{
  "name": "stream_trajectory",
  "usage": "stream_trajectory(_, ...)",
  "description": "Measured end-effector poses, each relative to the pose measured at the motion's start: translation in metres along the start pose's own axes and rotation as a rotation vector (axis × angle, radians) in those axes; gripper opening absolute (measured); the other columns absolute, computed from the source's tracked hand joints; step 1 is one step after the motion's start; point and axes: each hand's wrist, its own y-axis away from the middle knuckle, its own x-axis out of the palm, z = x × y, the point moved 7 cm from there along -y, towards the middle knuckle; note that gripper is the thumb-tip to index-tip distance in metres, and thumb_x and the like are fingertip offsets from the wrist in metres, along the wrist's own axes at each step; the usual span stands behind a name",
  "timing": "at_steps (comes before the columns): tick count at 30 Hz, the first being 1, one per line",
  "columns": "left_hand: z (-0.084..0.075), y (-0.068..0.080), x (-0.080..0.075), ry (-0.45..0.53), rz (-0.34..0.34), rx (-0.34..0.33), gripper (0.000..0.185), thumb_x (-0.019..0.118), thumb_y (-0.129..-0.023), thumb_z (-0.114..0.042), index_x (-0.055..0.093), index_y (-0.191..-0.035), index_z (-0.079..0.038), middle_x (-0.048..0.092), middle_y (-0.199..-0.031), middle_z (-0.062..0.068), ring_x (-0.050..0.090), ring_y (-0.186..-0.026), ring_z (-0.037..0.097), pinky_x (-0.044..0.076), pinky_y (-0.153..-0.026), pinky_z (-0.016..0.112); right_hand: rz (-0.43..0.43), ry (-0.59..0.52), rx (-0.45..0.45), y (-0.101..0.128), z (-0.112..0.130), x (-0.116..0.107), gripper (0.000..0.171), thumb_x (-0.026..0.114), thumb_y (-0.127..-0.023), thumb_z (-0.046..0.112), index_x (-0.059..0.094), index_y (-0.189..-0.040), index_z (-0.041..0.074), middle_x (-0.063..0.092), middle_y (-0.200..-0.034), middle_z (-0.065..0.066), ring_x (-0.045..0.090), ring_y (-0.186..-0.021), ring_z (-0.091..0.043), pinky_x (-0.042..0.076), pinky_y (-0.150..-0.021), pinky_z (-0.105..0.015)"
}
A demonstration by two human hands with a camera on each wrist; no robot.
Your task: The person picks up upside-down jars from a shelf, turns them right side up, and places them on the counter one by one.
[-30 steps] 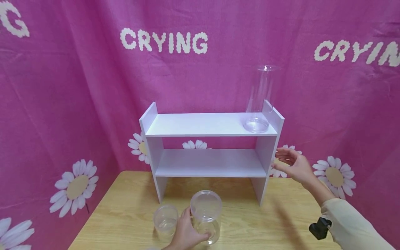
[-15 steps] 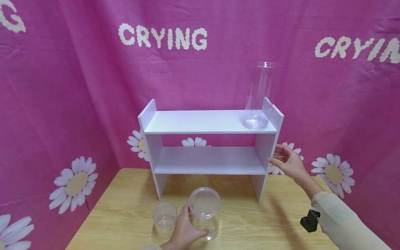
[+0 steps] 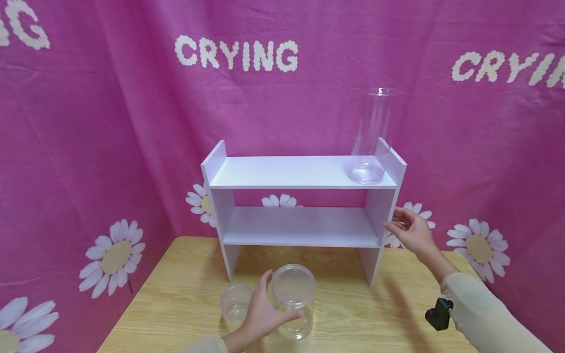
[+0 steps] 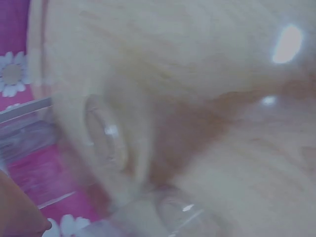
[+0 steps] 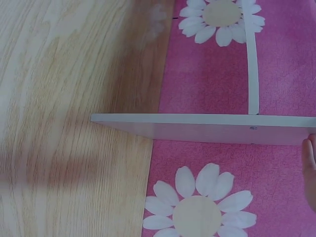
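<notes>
A: Gripping what, down at the lower centre of the frame?

B: Wrapping the left hand [image 3: 260, 316] round the lidded jar [image 3: 295, 289], fingers and thumb curling about its clear side. Keeping it upright on the bench [image 3: 176, 304], just beside a smaller open cup [image 3: 234, 304] on its left.

A: And over at the right?

B: Holding the right hand [image 3: 410, 230] by the right side panel of the white shelf [image 3: 300, 172], fingers apart and loosely straight, grasping nothing. Touching the panel or stopping just short of it: hard telling.

A: Judging the step?

B: Looking like taking hold of the jar, perhaps steadying the shelf alongside. Lifting it would be calling for a firm, even squeeze on slick plastic, and for keeping clear of the cup.

A: Anything hiding?

B: Blurring badly in the left wrist view, giving only pale smears of wood and clear plastic. Catching just a fingertip [image 5: 310, 168] at the right edge of the right wrist view, near the panel's edge. Also noticing a tall clear vase [image 3: 372, 135] at the right end of the top board, barely standing out against the pink cloth [image 3: 110, 122].
</notes>
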Motion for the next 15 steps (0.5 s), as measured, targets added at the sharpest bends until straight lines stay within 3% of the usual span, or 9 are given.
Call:
stream_trajectory(9,-0.044,-0.016,-0.017,0.05,-0.011,0.043,0.101,0.088,-0.062,-0.04,0.035,-0.142,-0.008,0.046,-0.145,0.012,0.043,-0.136,0.035,0.039,-0.111,0.055,-0.014,-0.012,-0.015,0.002,0.0,-0.001,0.053,0.066,-0.088,0.005,0.044,-0.131,-0.017,0.057,-0.085,0.031,0.056,-0.081,0.017,0.05,-0.074,-0.002)
stream_trajectory(15,-0.082,-0.033,-0.03,0.075,-0.017,0.131,0.093,0.086,-0.066,-0.037,0.037,-0.141,-0.01,0.046,-0.146,0.008,0.041,-0.137,0.033,0.037,-0.112,0.055,-0.01,-0.049,-0.021,0.003,-0.001,-0.002,0.054,0.067,-0.087,0.004,0.042,-0.129,-0.02,0.06,-0.087,0.029,0.057,-0.082,0.014,0.051,-0.075,-0.002)
